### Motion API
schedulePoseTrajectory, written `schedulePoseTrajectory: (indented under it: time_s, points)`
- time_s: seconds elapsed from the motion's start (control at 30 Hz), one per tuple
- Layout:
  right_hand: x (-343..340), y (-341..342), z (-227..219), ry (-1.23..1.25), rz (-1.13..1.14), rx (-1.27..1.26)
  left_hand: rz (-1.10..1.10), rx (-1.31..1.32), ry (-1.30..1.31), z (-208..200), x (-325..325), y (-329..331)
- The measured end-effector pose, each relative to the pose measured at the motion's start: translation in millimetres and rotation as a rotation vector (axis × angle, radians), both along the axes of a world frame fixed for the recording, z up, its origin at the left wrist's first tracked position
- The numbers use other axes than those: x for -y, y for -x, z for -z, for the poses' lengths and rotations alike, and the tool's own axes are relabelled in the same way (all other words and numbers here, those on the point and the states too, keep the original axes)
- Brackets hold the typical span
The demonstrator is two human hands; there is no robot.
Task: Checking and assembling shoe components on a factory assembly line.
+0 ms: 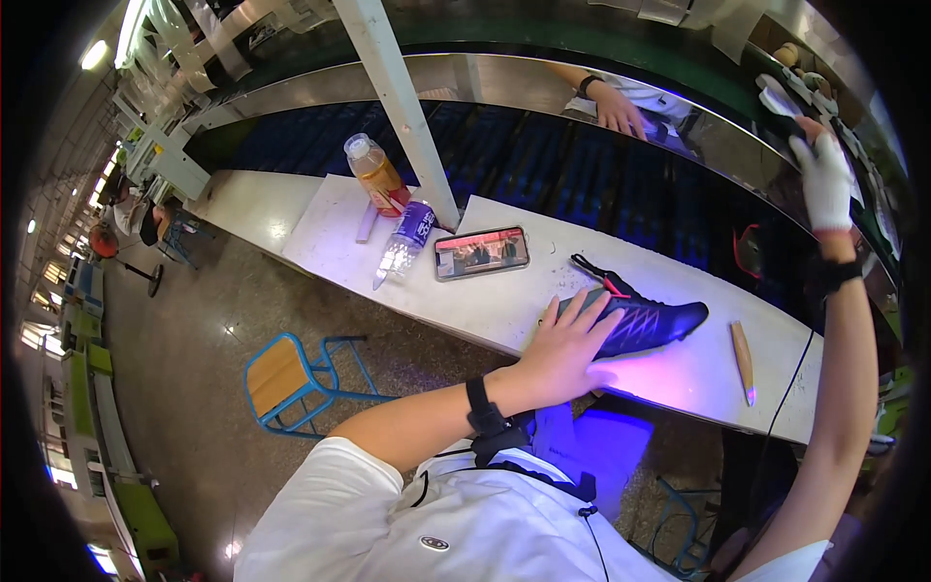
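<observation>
A dark low shoe (pixel 652 325) with a crisscross pattern on its side and a red-trimmed opening lies on the white worktable (pixel 465 320), toe to the right. My bare left hand (pixel 572 344) rests over its heel end, fingers spread, covering that part. Far to the right, my right hand (pixel 826 184), in a white glove with a bare fingertip showing, reaches up to a row of pale sole-shaped pieces (pixel 776 97) on the far ledge. Whether its fingers grip one I cannot make out. A wooden-handled tool (pixel 742 354) lies right of the shoe.
A phone (pixel 482 253), a clear bottle with a purple label (pixel 405 238) and an amber drink bottle (pixel 376 175) stand or lie left of the shoe. A white post (pixel 402 107) rises behind them. Beyond runs a dark roller conveyor (pixel 543 160). A blue-framed stool (pixel 291 378) stands left.
</observation>
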State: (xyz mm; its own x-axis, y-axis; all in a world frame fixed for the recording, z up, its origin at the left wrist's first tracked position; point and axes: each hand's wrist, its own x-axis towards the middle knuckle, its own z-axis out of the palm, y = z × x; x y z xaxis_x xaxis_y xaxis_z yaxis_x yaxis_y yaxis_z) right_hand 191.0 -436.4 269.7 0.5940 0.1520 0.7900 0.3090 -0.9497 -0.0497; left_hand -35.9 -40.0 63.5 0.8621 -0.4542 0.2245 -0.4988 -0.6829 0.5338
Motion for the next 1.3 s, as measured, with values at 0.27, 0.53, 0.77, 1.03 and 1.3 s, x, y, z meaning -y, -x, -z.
schedulePoseTrajectory:
  time_s: [0.27,0.53,0.77,1.03,1.3]
  points:
    - [-42.4,300.3,35.8,0.036,-0.343,-0.099,0.185,0.131,-0.037,1.2,21.9,-42.9]
    - [-32.0,363.5,137.6,-1.005,-0.209,-0.205,0.289,-0.215,-0.101,-22.4,119.6,-108.2]
    - [-58.4,377.5,175.7,-1.255,-0.331,-0.134,0.207,0.089,0.372,-50.7,83.1,-59.8]
    - [-77.2,343.8,141.8,-1.275,-0.363,-0.278,0.336,0.052,0.824,-49.6,43.6,-2.6]
    - [-149.2,327.9,136.7,-1.461,-0.686,-0.597,0.337,0.264,0.606,-71.0,9.7,16.8]
